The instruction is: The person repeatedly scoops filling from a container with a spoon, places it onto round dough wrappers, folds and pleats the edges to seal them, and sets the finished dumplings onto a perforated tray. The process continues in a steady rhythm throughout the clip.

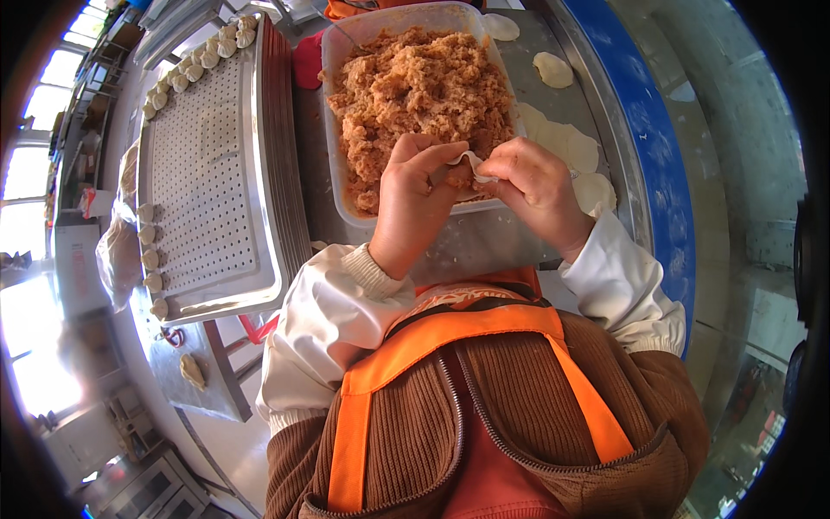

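Between my two hands is a thin round dough wrapper point(472, 161) with a lump of meat filling in it. My left hand point(418, 191) cups its left side, thumb against the filling. On the other side my right hand point(533, 188) pinches the wrapper's edge between thumb and fingers. Both hands hang over the near rim of a clear plastic tub point(332, 143), which is heaped with reddish-brown ground filling point(421, 84). The wrapper's underside is hidden by my fingers.
Flat dough wrappers point(567, 146) lie right of the tub, some overlapping. At left, a perforated metal tray point(201, 168) tops a tall tray stack point(282, 130). Pleated buns point(209, 58) line its far and left edges. A blue table edge point(664, 149) curves along the right.
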The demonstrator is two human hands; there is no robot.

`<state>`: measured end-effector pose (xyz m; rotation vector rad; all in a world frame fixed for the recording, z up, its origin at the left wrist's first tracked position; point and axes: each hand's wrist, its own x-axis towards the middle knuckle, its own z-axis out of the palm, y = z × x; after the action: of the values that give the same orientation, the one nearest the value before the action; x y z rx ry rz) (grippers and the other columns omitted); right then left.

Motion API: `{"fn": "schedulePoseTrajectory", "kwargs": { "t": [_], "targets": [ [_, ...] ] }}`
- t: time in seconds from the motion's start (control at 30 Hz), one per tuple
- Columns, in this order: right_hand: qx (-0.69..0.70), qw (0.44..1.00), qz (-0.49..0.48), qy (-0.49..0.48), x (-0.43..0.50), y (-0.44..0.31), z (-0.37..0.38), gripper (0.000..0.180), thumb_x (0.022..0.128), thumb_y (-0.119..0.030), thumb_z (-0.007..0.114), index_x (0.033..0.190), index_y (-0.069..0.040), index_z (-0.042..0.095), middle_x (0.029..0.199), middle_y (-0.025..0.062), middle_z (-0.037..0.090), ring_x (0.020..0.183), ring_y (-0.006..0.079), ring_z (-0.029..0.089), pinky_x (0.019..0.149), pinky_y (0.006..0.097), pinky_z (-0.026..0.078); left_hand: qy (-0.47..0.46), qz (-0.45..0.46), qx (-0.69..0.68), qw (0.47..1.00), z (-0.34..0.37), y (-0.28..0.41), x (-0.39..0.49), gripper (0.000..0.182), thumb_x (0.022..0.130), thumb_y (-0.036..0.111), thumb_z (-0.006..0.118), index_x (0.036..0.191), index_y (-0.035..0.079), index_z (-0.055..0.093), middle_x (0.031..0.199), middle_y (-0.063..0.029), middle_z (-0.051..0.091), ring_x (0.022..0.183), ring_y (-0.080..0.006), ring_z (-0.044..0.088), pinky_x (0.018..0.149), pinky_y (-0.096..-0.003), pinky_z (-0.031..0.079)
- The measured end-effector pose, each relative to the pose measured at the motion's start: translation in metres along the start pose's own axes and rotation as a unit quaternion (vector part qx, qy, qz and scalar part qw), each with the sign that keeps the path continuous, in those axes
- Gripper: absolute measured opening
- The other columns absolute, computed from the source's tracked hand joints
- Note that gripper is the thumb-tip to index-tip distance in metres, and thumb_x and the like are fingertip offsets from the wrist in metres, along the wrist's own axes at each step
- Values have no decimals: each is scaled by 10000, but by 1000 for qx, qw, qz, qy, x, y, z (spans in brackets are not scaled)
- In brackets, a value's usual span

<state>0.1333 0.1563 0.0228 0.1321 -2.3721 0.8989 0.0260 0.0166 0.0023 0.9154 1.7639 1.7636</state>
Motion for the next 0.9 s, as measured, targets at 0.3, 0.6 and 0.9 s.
{"fn": "schedulePoseTrajectory", "kwargs": {
  "t": [0.3,0.6,0.9],
  "targets": [
    [35,998,42,17,-1,2,3,269,706,14,710,960,-35,637,817,95,590,729,247,606,627,318,484,10,55,112,992,-4,0,-2,182,790,-93,586,958,-21,592,946,-41,549,798,-93,569,754,-227,519],
    [376,872,305,68,-9,0,9,206,809,-47,692,993,3,614,900,38,646,811,107,616,712,234,513,-7,-119,-342,932,10,20,-5,360,978,344,372,1124,60,538,966,-47,596,839,-172,589,705,-269,501],
    [162,961,220,-39,-6,-13,6,161,821,-42,664,965,6,609,882,86,648,798,155,637,716,272,508,-14,-278,-332,901,8,2,-3,573,952,579,266,959,82,551,730,-30,559,519,-109,456,420,-226,338]
  ]
}}
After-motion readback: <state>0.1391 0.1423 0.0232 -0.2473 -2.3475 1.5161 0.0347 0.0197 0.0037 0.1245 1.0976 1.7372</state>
